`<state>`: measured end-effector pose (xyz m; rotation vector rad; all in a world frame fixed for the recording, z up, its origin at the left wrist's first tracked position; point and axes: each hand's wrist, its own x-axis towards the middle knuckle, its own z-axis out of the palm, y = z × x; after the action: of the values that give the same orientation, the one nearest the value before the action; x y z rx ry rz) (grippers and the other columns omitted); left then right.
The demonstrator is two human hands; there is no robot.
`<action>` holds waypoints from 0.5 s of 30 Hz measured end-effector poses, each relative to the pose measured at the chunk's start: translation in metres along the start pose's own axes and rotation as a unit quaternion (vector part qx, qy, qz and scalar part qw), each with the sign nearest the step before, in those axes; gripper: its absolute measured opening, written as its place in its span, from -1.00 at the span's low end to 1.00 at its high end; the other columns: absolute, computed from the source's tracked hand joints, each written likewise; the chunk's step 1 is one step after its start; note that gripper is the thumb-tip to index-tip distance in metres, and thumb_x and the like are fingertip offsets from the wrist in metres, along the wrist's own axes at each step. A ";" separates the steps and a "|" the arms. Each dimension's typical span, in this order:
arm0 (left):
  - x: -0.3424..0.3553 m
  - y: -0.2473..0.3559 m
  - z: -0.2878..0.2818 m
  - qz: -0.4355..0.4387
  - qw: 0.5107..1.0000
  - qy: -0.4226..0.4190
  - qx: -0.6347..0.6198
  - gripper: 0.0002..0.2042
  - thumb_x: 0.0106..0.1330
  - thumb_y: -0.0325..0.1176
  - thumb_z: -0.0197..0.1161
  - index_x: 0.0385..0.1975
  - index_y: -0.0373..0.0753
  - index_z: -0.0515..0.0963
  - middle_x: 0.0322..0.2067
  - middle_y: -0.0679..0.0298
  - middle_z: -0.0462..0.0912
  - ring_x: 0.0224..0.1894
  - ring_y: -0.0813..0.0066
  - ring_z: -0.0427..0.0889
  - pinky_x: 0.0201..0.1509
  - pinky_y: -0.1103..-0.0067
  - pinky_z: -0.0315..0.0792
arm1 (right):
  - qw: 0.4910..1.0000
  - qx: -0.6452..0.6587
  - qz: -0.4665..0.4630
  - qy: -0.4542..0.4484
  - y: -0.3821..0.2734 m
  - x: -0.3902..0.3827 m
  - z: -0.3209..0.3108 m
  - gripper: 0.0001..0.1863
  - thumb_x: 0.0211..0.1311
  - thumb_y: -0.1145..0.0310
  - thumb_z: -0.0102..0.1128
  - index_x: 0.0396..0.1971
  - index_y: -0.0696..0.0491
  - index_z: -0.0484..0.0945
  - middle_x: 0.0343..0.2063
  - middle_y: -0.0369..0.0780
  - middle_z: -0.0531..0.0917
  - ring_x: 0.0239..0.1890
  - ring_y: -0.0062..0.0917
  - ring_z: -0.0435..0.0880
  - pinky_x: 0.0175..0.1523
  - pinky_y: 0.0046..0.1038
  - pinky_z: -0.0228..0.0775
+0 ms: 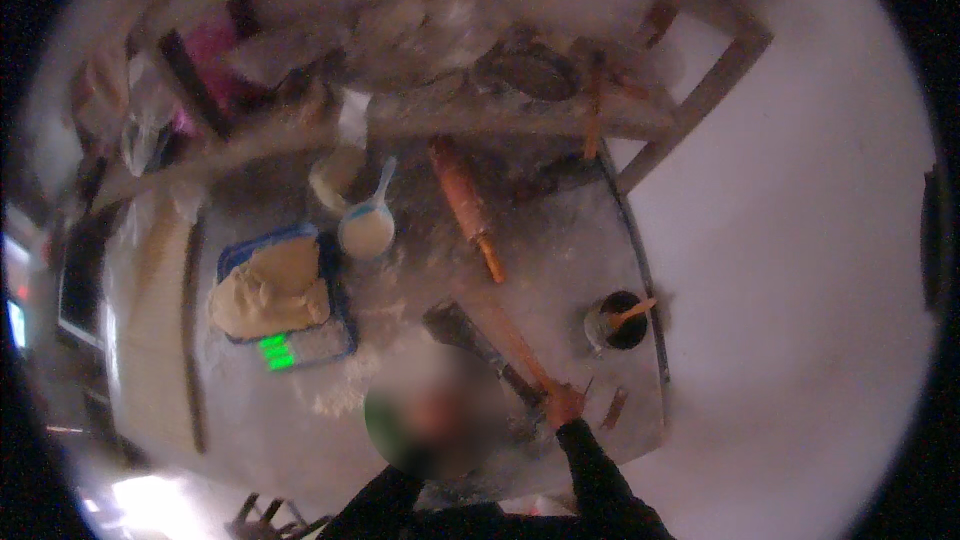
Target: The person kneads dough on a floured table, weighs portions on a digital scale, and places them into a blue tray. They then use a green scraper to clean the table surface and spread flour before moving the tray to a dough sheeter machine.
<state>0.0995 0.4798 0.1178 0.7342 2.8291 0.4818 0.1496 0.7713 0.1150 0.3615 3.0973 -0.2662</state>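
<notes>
The right hand [563, 406] sits at 5 o'clock on the floury grey surface [560, 240], closed around the near end of 1 long thin orange wooden stick [515, 340] that runs up toward 11 o'clock from the fist. The left hand is hidden behind a blurred patch near 6 o'clock, so I cannot tell how it stands; only a dark sleeve shows below.

Just beside the stick, on its 9 o'clock side, lies 1 flat dark metal scraper with a dull blade [470, 335], almost parallel to it. At 3 o'clock from the hand stands 1 small round dark metal cup [622, 320] with a short pale stick leaning in it, close to the surface's curved edge. Farther up, at 12 o'clock, lies 1 thick orange wooden rolling pin with a narrow handle [465, 205], tilted, well apart from the hand.

At 10 o'clock rests 1 lumpy pale-yellow mound of dough [270, 290] on 1 blue flat scale with a green lit display [300, 345]. Above it stand 1 round white scoop with a light-blue handle [366, 228], full of white powder, and 1 cream-coloured round bowl [335, 175] touching it. White flour dusts the surface thickly around the scale.

A wooden shelf frame [690, 90] crosses the far side at 12 o'clock, crowded with blurred things.
</notes>
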 end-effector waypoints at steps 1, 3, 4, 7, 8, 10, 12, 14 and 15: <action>-0.004 -0.004 -0.004 0.001 1.000 0.006 -0.014 -0.44 0.15 0.00 0.08 0.16 -0.02 0.24 0.27 0.25 0.03 0.23 0.07 0.08 0.21 0.00 -0.03 | 0.996 -0.006 0.056 -0.063 -0.011 -0.011 -0.011 -0.80 -0.05 0.23 0.18 -0.41 -0.02 0.58 -0.54 -0.15 0.58 -0.47 -0.29 0.57 -0.44 -0.21 0.31; -0.006 -0.005 -0.011 -0.006 0.999 0.006 -0.039 -0.44 0.14 0.00 0.09 0.15 -0.02 0.25 0.26 0.25 0.04 0.22 0.07 0.08 0.21 0.00 -0.02 | 0.988 -0.037 0.097 -0.114 -0.018 -0.018 -0.020 -0.80 -0.09 0.26 0.23 -0.42 -0.01 0.59 -0.55 -0.14 0.59 -0.48 -0.28 0.57 -0.44 -0.23 0.33; -0.006 -0.003 -0.015 -0.011 0.999 -0.007 -0.049 -0.44 0.13 0.00 0.09 0.15 -0.02 0.26 0.26 0.25 0.04 0.22 0.07 0.09 0.20 0.00 -0.01 | 0.989 -0.057 0.088 -0.106 -0.016 -0.026 -0.018 -0.81 -0.08 0.24 0.23 -0.45 -0.02 0.59 -0.56 -0.14 0.59 -0.51 -0.28 0.57 -0.47 -0.24 0.33; -0.012 -0.010 -0.012 -0.021 1.000 -0.010 -0.013 -0.43 0.11 0.01 0.11 0.14 -0.03 0.27 0.25 0.23 0.06 0.21 0.06 0.10 0.21 0.00 -0.01 | 0.998 -0.041 0.028 -0.043 -0.024 0.008 -0.006 -0.79 -0.05 0.17 0.22 -0.51 0.00 0.58 -0.59 -0.15 0.58 -0.57 -0.29 0.56 -0.52 -0.28 0.32; -0.015 -0.014 -0.008 -0.020 1.000 -0.009 0.009 -0.43 0.11 0.02 0.11 0.14 -0.03 0.27 0.25 0.22 0.07 0.21 0.06 0.11 0.21 0.00 -0.02 | 1.000 -0.023 0.007 -0.016 -0.031 0.033 -0.001 -0.77 -0.04 0.15 0.22 -0.53 0.02 0.58 -0.60 -0.16 0.57 -0.59 -0.29 0.56 -0.53 -0.30 0.31; -0.001 0.003 -0.008 0.011 1.000 0.009 0.000 -0.43 0.10 0.01 0.12 0.13 -0.04 0.27 0.24 0.20 0.08 0.20 0.05 0.12 0.21 0.01 -0.01 | 0.994 -0.087 0.066 -0.003 -0.010 0.113 0.016 -0.72 0.02 0.07 0.17 -0.50 -0.01 0.59 -0.61 -0.15 0.57 -0.54 -0.30 0.57 -0.50 -0.28 0.33; 0.000 0.007 -0.006 0.016 1.000 0.024 -0.002 -0.43 0.10 0.00 0.12 0.13 -0.05 0.27 0.22 0.19 0.10 0.19 0.04 0.14 0.19 0.01 0.01 | 0.995 -0.015 0.094 0.020 -0.035 0.194 -0.014 -0.76 -0.07 0.26 0.17 -0.37 0.03 0.54 -0.49 -0.17 0.55 -0.41 -0.28 0.53 -0.30 -0.30 0.36; -0.011 -0.002 -0.009 -0.006 0.999 0.032 -0.004 -0.44 0.11 -0.01 0.12 0.12 -0.05 0.27 0.21 0.17 0.13 0.17 0.03 0.15 0.18 0.02 0.03 | 0.974 0.137 0.071 0.165 -0.088 0.208 -0.036 -0.74 -0.08 0.25 0.17 -0.33 0.01 0.54 -0.36 -0.15 0.57 -0.29 -0.25 0.53 -0.29 -0.26 0.35; -0.020 -0.008 -0.010 -0.020 0.999 0.037 -0.002 -0.44 0.11 -0.02 0.12 0.12 -0.06 0.28 0.20 0.16 0.14 0.17 0.02 0.16 0.18 0.02 0.04 | 0.975 0.161 0.096 0.116 -0.113 0.207 -0.043 -0.73 -0.07 0.25 0.17 -0.32 0.02 0.54 -0.34 -0.15 0.58 -0.28 -0.25 0.53 -0.28 -0.25 0.35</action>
<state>0.1111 0.4604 0.1258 0.6710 2.9051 0.5183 -0.0772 0.7176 0.1702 0.7444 3.2047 -0.7775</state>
